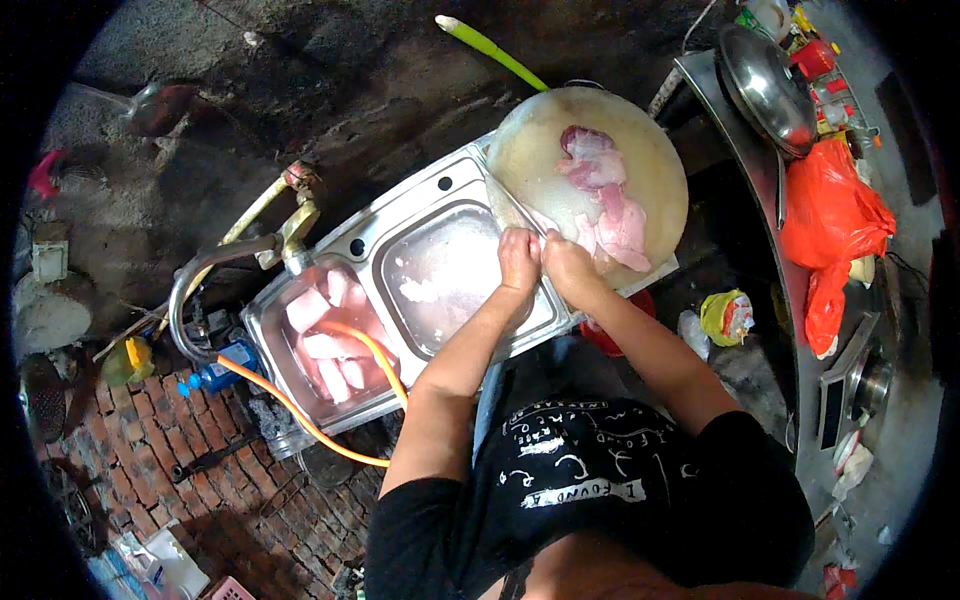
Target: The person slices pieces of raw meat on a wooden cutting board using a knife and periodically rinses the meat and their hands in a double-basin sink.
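Note:
My left hand (520, 259) and my right hand (566, 266) are close together at the lower left edge of a large round cutting board (645, 172). Both are closed on a piece of pale raw meat (541, 222), mostly hidden by the fingers. Further raw meat (624, 225), pink with a darker red end, lies across the board. Under my left hand is the bare basin (450, 270) of a steel double sink, with white bits in it. Several pale chunks of meat (335, 346) sit in reddish water in the other basin, where an orange hose (375, 352) hangs in.
A curved faucet (184, 289) and a blue bottle (225, 367) are beside the sink's left end. Right of the board stands a counter with a domed metal lid (769, 90) and a red plastic bag (832, 206). A green stalk (495, 52) leans behind the board.

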A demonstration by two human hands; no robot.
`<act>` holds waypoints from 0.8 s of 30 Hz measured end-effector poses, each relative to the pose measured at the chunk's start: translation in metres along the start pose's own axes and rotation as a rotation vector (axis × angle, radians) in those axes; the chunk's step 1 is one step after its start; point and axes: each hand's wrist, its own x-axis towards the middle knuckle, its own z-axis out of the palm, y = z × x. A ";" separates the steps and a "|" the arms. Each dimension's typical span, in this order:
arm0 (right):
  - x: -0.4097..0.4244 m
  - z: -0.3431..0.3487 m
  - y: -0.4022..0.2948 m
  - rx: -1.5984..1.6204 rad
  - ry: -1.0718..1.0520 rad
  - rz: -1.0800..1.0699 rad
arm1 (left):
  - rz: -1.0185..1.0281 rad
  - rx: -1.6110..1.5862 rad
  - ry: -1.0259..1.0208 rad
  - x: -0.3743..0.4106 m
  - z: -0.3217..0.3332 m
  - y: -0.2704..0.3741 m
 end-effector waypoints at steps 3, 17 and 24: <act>0.014 -0.007 -0.006 -0.015 -0.133 0.057 | 0.005 -0.068 -0.100 -0.018 -0.008 0.005; -0.051 -0.049 0.107 0.301 0.379 0.122 | -0.159 0.118 -0.263 0.003 -0.032 0.010; -0.131 -0.085 0.167 0.333 0.366 0.353 | 0.123 0.380 -0.418 0.006 0.074 0.079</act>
